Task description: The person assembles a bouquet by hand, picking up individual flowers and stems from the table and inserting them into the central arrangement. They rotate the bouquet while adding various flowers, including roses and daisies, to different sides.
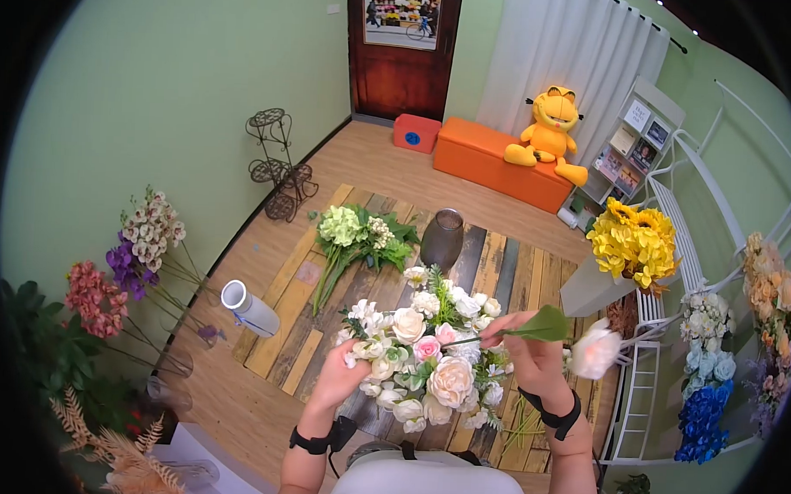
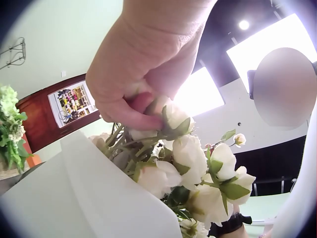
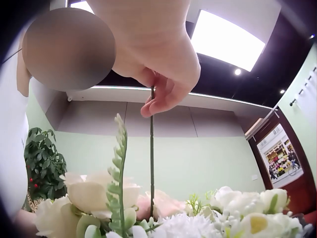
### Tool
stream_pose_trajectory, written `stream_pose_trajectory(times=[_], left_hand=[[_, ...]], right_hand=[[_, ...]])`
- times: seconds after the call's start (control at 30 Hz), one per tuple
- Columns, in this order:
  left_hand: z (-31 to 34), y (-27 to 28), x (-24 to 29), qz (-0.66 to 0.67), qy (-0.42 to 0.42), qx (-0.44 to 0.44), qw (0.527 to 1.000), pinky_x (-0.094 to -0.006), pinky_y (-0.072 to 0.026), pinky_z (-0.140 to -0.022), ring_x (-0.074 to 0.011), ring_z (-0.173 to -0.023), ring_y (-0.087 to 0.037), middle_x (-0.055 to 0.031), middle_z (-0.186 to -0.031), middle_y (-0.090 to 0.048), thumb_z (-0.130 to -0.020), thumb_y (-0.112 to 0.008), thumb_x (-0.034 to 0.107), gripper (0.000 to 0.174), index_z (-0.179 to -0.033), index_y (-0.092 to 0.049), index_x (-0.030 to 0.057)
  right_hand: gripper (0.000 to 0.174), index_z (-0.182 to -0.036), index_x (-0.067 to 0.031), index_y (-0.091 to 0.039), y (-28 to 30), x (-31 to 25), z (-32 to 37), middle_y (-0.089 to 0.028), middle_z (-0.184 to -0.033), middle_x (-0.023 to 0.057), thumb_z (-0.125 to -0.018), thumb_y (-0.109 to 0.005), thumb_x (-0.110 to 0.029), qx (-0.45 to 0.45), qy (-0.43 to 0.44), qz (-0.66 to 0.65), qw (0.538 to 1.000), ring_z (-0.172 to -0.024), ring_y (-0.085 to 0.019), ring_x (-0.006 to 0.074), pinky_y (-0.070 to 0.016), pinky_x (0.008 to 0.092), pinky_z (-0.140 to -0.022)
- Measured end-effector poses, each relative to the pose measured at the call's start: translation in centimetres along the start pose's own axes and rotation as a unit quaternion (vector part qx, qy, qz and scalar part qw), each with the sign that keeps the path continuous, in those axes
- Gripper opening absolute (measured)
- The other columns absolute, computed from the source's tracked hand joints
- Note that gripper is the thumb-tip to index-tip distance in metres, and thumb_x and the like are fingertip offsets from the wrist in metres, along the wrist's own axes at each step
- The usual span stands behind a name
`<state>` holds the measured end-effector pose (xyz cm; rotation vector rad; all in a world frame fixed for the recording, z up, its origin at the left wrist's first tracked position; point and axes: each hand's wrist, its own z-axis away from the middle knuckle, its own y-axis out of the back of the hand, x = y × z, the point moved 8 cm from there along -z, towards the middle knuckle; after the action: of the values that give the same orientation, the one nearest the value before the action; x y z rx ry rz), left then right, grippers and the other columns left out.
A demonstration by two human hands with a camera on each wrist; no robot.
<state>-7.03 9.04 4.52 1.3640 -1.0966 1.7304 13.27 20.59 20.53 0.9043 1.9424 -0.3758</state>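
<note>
A full arrangement of white, cream and pink flowers [image 1: 451, 381] stands in front of the person, above a white container [image 2: 99, 198] seen in the left wrist view. At its left edge, the left hand [image 1: 340, 373] has its fingers curled at a white rose [image 2: 177, 119]. Over the right side, the right hand [image 1: 532, 356] pinches a thin green stem [image 3: 152, 163] between thumb and fingers. That stem slants down to the arrangement, its lower end overlapping a pink rose [image 1: 426, 348]. A green leaf [image 1: 545, 324] and a pale pink-white bloom [image 1: 594, 349] extend to the right of this hand.
On the wooden-plank table [image 1: 300, 366] are a dark glass vase [image 1: 444, 242], green hydrangeas [image 1: 344, 225] and loose cut stems [image 1: 524, 426]. A white cylindrical vase [image 1: 250, 310] stands left; yellow flowers [image 1: 635, 242] in a pale vase and a white metal rack [image 1: 674, 248] are right.
</note>
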Motion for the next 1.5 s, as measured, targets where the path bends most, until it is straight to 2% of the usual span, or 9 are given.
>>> stream_pose_trajectory(times=[0.1,0.23,0.33,0.47,0.6,0.83,0.97,1.17,1.5], left_hand=[[0.0,0.1,-0.1,0.004,0.004,0.001,1.0,-0.0206,-0.0415,-0.073,-0.0073,-0.082,-0.052,-0.0026,-0.091,-0.059,-0.072,-0.048,-0.003,0.027,-0.098,-0.055,-0.004],[0.0,0.2,-0.2,0.002,0.007,0.001,1.0,-0.0202,-0.0413,-0.073,-0.0069,-0.081,-0.051,-0.0022,-0.09,-0.058,-0.072,-0.049,-0.003,0.026,-0.097,-0.055,-0.0039],[0.0,0.3,-0.5,0.003,0.006,0.004,1.0,-0.0202,-0.0412,-0.072,-0.0069,-0.081,-0.051,-0.0021,-0.089,-0.058,-0.072,-0.049,-0.003,0.026,-0.097,-0.055,-0.0038],[0.0,0.3,-0.7,0.009,0.007,0.002,1.0,-0.0203,-0.0413,-0.073,-0.007,-0.082,-0.051,-0.0022,-0.09,-0.058,-0.072,-0.049,-0.003,0.027,-0.097,-0.055,-0.0038],[0.0,0.2,-0.7,0.019,0.011,0.005,1.0,-0.021,-0.0419,-0.074,-0.0074,-0.083,-0.052,-0.0028,-0.091,-0.059,-0.072,-0.049,-0.004,0.027,-0.098,-0.055,-0.0039],[0.1,0.4,-0.7,0.013,0.01,0.016,1.0,-0.0217,-0.043,-0.074,-0.008,-0.082,-0.054,-0.003,-0.091,-0.06,-0.074,-0.05,-0.003,0.024,-0.097,-0.056,-0.0042],[0.4,0.1,-0.2,0.011,0.02,0.014,1.0,-0.0221,-0.0433,-0.074,-0.0087,-0.083,-0.054,-0.0036,-0.092,-0.06,-0.074,-0.049,-0.004,0.025,-0.098,-0.056,-0.0041],[0.3,0.1,0.0,0.004,0.014,0.01,1.0,-0.0221,-0.0433,-0.075,-0.0095,-0.084,-0.055,-0.0046,-0.093,-0.06,-0.074,-0.048,-0.004,0.027,-0.1,-0.055,-0.0038],[0.4,0.7,-1.0,0.003,0.018,0.013,1.0,-0.0218,-0.0439,-0.073,-0.0093,-0.083,-0.055,-0.0049,-0.093,-0.06,-0.075,-0.049,-0.003,0.026,-0.101,-0.054,-0.0024]], right_hand=[[0.012,-0.1,-0.0015,-0.041,-1.7,2.3,0.5,-0.056,-0.098,0.0149,-0.089,-0.043,-0.005,-0.119,-0.102,0.058,0.986,-0.089,-0.057,0.0192,-0.0477,0.0319,-0.077],[0.014,-0.099,-0.0017,-0.051,-1.2,5.4,1.3,-0.058,-0.097,0.0096,-0.086,-0.049,-0.006,-0.089,-0.184,0.08,0.976,-0.087,-0.057,0.0165,-0.0461,0.0305,-0.078],[0.01,-0.09,-0.0027,-0.057,-2.3,5.2,0.4,-0.058,-0.097,0.0082,-0.08,-0.054,-0.003,-0.151,-0.176,0.156,0.96,-0.087,-0.057,0.0176,-0.0451,0.0308,-0.077],[0.024,-0.093,-0.0076,-0.06,-3.5,4.8,0.3,-0.053,-0.087,0.0064,-0.069,-0.064,-0.008,-0.219,-0.01,0.261,0.94,-0.085,-0.051,0.0243,-0.0407,0.0333,-0.073],[0.029,-0.097,-0.0086,-0.06,-3.8,5.2,0.5,-0.05,-0.087,0.0079,-0.068,-0.064,-0.007,-0.244,-0.056,0.277,0.928,-0.09,-0.047,0.0256,-0.0378,0.0332,-0.079],[0.042,-0.107,-0.0029,-0.054,-0.3,1.1,0.0,-0.051,-0.097,0.0072,-0.067,-0.045,0.008,-0.113,-0.106,0.152,0.976,-0.075,-0.048,0.0142,-0.0414,0.0233,-0.068],[0.035,-0.103,-0.0021,-0.056,-0.1,-1.4,0.4,-0.052,-0.096,0.0068,-0.07,-0.048,0.006,-0.069,-0.085,0.071,0.991,-0.073,-0.048,0.0132,-0.0422,0.0231,-0.067],[0.009,-0.086,-0.0023,-0.063,-2.2,0.5,0.6,-0.058,-0.082,0.0068,-0.077,-0.062,-0.005,-0.149,-0.063,0.152,0.975,-0.071,-0.056,0.0162,-0.0449,0.0254,-0.06],[0.012,-0.088,-0.0028,-0.064,-2.4,4.3,0.7,-0.061,-0.076,0.0069,-0.076,-0.062,-0.004,-0.153,-0.097,0.152,0.972,-0.067,-0.057,0.0155,-0.0446,0.025,-0.057]])
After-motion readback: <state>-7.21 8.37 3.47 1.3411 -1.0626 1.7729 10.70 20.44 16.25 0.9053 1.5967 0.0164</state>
